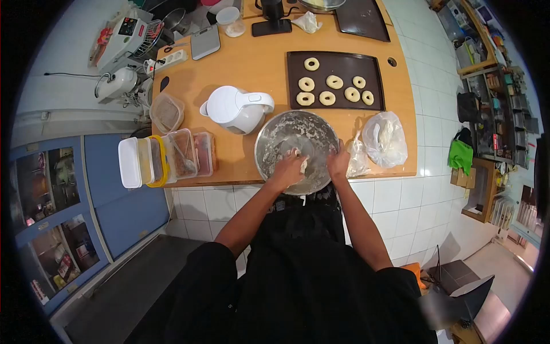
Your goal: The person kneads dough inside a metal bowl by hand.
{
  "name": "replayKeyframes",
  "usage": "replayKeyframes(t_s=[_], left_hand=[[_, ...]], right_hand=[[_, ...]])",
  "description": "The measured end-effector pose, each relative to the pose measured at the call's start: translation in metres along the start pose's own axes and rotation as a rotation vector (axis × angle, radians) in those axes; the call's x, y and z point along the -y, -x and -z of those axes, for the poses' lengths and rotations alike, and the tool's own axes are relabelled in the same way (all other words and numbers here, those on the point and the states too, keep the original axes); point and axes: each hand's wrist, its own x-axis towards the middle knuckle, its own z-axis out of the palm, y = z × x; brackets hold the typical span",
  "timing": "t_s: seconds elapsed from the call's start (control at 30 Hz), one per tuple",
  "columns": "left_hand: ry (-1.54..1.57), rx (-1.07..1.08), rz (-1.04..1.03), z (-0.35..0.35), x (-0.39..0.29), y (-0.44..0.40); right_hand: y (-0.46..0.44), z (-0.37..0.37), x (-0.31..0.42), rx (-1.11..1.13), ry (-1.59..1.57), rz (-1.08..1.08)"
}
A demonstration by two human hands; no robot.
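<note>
A steel mixing bowl (268, 129) sits at the table's near edge, its inner wall smeared with pale, sticky dough. My left hand (288, 171) reaches down inside it, fingers curled and coated in whitish dough (303, 165). How much dough lies under the palm is hidden. At the bowl's right rim, my right hand (338, 161) is closed round the edge, thumb toward the inside. Just behind the bowl, a dark baking tray (375, 66) carries several rings of raw dough (334, 82). Right of the bowl are a small plastic bag of white powder (358, 157) and a bigger plastic bag (385, 139).
A white electric kettle (232, 109) stands left of the bowl. Lidded plastic tubs (130, 162) line the table's left front corner. Farther back are a kitchen scale (205, 42), a power strip (169, 61), a black kettle (271, 10) and another dark tray (362, 20).
</note>
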Motion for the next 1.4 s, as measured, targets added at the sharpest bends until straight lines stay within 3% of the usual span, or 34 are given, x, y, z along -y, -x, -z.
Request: replayKeyframes(t_s=[0.1,0.3,0.5,0.7,0.8,1.0,1.1,1.27,1.37,1.4], left_hand=[[-0.025,0.151,0.105,0.038,-0.011,0.004],[-0.233,0.184,0.103,0.024,0.014,0.017],[-0.108,0.051,0.093,-0.01,0.012,0.004],[-0.217,0.099,0.153,-0.017,-0.004,-0.018],[-0.273,-0.002,0.168,-0.026,-0.006,-0.029],[-0.274,-0.013,0.084,-0.025,0.002,-0.054],[-0.308,-0.142,0.201,-0.041,0.01,-0.067],[-0.054,-0.397,0.476,-0.047,0.016,-0.082],[0.09,-0.581,0.487,-0.071,0.034,-0.083],[0.115,-0.673,0.407,-0.076,0.038,-0.08]], right_hand=[[-0.001,-0.003,0.0,0.002,0.006,0.009],[-0.002,-0.003,0.007,0.011,0.017,-0.017],[-0.003,-0.019,-0.009,-0.006,0.09,-0.032],[-0.001,-0.014,-0.004,0.019,0.029,-0.02],[-0.003,-0.015,-0.004,0.012,0.003,-0.009],[-0.004,-0.008,0.011,0.046,-0.001,-0.097],[-0.004,-0.005,0.011,0.075,-0.007,-0.088],[-0.004,-0.006,0.008,0.051,0.056,-0.078],[-0.004,-0.007,0.01,0.042,0.049,-0.05],[-0.005,-0.01,0.006,0.036,0.066,-0.053]])
